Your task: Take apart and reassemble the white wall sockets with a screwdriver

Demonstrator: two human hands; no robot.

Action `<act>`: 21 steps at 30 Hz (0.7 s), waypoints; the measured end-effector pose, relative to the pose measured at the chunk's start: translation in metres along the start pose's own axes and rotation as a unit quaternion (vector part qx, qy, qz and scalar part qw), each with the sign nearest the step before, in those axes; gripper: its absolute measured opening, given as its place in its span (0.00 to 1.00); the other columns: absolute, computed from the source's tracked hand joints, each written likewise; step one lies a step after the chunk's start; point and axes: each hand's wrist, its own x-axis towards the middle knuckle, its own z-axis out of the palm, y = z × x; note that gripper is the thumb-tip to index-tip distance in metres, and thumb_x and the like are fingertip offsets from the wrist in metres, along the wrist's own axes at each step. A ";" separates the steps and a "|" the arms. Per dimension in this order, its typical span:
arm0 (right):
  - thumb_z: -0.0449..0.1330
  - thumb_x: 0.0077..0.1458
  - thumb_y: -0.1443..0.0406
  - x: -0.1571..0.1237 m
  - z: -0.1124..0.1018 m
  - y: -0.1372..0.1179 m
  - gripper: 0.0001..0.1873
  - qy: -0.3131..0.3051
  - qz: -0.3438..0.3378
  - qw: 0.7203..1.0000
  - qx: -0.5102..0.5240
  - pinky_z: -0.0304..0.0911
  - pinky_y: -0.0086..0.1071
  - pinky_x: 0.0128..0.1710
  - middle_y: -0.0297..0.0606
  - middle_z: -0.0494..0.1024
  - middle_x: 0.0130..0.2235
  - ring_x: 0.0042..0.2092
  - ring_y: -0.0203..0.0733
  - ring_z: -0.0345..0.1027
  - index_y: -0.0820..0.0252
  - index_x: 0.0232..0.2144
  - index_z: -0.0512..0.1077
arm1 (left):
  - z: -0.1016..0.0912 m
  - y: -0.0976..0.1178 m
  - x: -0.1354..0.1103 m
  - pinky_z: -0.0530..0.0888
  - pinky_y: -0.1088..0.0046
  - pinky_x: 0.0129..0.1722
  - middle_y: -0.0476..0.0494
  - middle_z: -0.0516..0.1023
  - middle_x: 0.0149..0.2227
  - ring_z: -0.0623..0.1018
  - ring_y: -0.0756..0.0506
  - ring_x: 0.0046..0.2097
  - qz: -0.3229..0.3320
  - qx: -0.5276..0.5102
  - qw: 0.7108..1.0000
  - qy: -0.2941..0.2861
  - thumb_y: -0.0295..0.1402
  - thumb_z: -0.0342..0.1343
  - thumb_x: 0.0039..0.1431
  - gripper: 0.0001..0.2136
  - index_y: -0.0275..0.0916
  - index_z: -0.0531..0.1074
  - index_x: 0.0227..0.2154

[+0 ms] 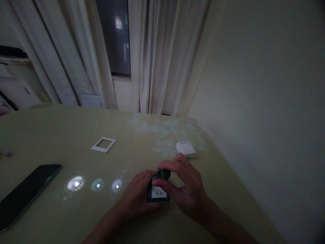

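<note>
Near the table's front, my left hand (135,195) grips the left side of a power socket (159,193), a white face with slots in a dark surround. My right hand (186,184) is closed, thumb and fingertips pinching a small dark green object (163,174) over the socket's far end. This object looks like a stubby screwdriver handle; its lower end is hidden, so I cannot tell what it touches. Just beyond my right hand lies a white square switch-like box (186,147). A white square frame (99,149) rests flat farther left.
A black phone-like slab (27,191) lies at the left on the green-covered table (71,135). Small pink bits (8,154) sit at the far left edge. Curtains (162,61) hang behind the table, and a plain wall (261,101) runs along its right side.
</note>
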 end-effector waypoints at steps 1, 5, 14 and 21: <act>0.70 0.67 0.60 0.001 -0.002 0.001 0.14 -0.016 0.003 1.000 -0.004 0.76 0.35 0.41 0.37 0.79 0.40 0.40 0.42 0.76 0.52 0.53 0.77 | 0.000 0.000 0.001 0.79 0.50 0.55 0.45 0.81 0.56 0.81 0.30 0.56 0.001 0.006 1.000 -0.002 0.42 0.74 0.53 0.31 0.52 0.69 0.58; 0.65 0.71 0.62 0.002 -0.008 0.005 0.16 -0.049 0.021 0.998 -0.015 0.76 0.39 0.51 0.39 0.82 0.48 0.48 0.45 0.79 0.51 0.59 0.73 | 0.001 -0.002 0.003 0.78 0.49 0.54 0.39 0.81 0.56 0.80 0.30 0.55 0.005 0.030 1.000 -0.005 0.40 0.74 0.52 0.30 0.47 0.70 0.57; 0.57 0.70 0.74 0.007 0.008 -0.008 0.31 -0.133 0.025 0.987 0.090 0.69 0.43 0.66 0.42 0.78 0.63 0.64 0.45 0.72 0.48 0.71 0.65 | 0.009 -0.012 0.004 0.81 0.56 0.52 0.41 0.84 0.53 0.83 0.31 0.53 0.036 0.053 0.998 0.028 0.38 0.71 0.54 0.22 0.48 0.75 0.52; 0.67 0.69 0.61 0.005 0.029 0.002 0.20 -0.001 0.064 0.997 0.044 0.80 0.35 0.47 0.40 0.80 0.53 0.51 0.44 0.77 0.47 0.61 0.75 | 0.009 -0.013 0.007 0.81 0.53 0.56 0.35 0.82 0.59 0.82 0.28 0.57 0.048 0.056 0.997 0.034 0.40 0.72 0.53 0.27 0.45 0.73 0.56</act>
